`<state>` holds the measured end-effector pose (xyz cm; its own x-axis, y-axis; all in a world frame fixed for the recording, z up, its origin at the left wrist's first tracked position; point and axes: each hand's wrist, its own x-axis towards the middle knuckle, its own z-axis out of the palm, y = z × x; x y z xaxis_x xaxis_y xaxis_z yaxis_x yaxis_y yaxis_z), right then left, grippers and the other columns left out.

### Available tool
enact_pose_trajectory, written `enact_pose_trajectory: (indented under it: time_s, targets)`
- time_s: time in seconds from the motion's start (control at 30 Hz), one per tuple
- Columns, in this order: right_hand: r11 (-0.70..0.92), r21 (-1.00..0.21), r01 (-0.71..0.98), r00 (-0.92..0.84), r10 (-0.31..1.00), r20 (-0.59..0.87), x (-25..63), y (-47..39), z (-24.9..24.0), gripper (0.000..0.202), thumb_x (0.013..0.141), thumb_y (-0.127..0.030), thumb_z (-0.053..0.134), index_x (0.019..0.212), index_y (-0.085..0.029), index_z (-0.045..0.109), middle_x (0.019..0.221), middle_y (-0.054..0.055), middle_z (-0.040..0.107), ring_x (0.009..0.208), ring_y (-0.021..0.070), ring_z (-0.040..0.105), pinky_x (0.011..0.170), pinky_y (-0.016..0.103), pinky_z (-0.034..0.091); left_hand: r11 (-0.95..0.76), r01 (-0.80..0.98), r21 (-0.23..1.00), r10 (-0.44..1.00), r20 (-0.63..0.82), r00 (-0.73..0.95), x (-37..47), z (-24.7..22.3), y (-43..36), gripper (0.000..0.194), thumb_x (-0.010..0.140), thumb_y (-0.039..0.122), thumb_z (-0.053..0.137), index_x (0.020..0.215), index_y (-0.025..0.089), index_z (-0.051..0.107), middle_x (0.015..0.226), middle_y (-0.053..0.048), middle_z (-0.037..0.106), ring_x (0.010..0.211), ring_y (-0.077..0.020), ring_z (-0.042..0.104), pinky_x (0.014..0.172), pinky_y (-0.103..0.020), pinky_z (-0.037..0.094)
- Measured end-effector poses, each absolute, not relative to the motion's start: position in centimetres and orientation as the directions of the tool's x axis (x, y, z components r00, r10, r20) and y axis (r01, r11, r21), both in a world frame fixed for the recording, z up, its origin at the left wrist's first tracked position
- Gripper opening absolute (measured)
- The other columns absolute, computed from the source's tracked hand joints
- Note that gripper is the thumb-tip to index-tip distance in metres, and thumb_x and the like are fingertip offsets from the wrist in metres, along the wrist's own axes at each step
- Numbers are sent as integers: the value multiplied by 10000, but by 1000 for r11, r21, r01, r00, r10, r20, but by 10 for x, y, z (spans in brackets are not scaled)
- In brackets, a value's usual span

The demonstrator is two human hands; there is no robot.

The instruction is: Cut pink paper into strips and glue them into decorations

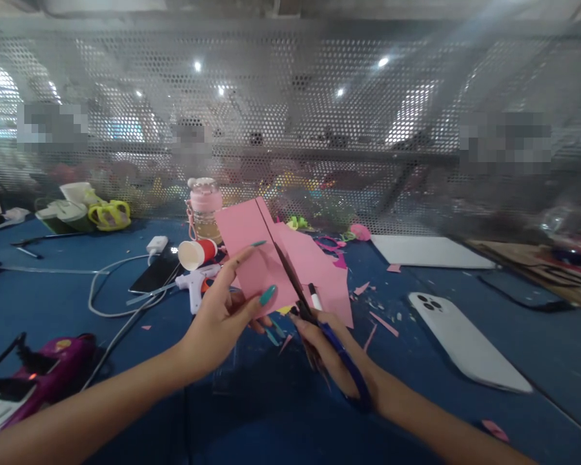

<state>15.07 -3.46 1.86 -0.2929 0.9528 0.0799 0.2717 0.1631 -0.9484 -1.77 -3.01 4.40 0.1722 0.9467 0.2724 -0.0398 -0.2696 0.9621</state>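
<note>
A piece of pink paper (252, 258) is pinched between the thumb and fingers of my left hand (225, 310), raised above the blue table. My right hand (336, 352) is closed round the blue handle of a pair of scissors (345, 361). The dark blades point up and to the left, along the right part of the pink paper, with a narrow strip at its right edge. Behind the blades lies a larger pink sheet (312, 265) with an uneven edge. A white marker with a black end (314, 297) shows just above my right hand.
On the left are a white glue gun (193, 284), a red cup (206, 250), a bottle (206, 206), a black phone (155, 271), cables and a purple power strip (53, 368). On the right lie a white phone (465, 339), a white board (430, 250) and pink scraps (384, 323).
</note>
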Motion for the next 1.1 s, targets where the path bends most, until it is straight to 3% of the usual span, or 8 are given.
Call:
enact_pose_trajectory:
  time_s: [0.27,0.63,1.1]
  targets:
    - [169,-955,242,-324,942,85,151,-35,18,354,776,-538,412,667,-204,450,464,-71,353,410,97,365,392,228,292,-274,-76,959,936,284,206,-15,49,-35,780,778,220,622,1388,216,136,657,22,600,514,-106,607,455,-174,525]
    - [126,-968,215,-333,942,48,151,-38,20,317,761,-520,439,679,-214,432,509,-63,360,447,103,371,424,239,314,-269,-78,960,943,279,181,-14,48,-40,864,778,209,625,1412,257,41,630,25,592,515,-115,605,483,-198,526]
    - [146,-962,233,-391,919,45,156,-30,15,269,792,-457,435,686,-211,416,514,-67,357,452,99,350,434,235,282,-226,-90,970,945,241,222,-14,53,-39,858,763,217,639,1411,251,78,700,7,595,508,-110,603,449,-185,520]
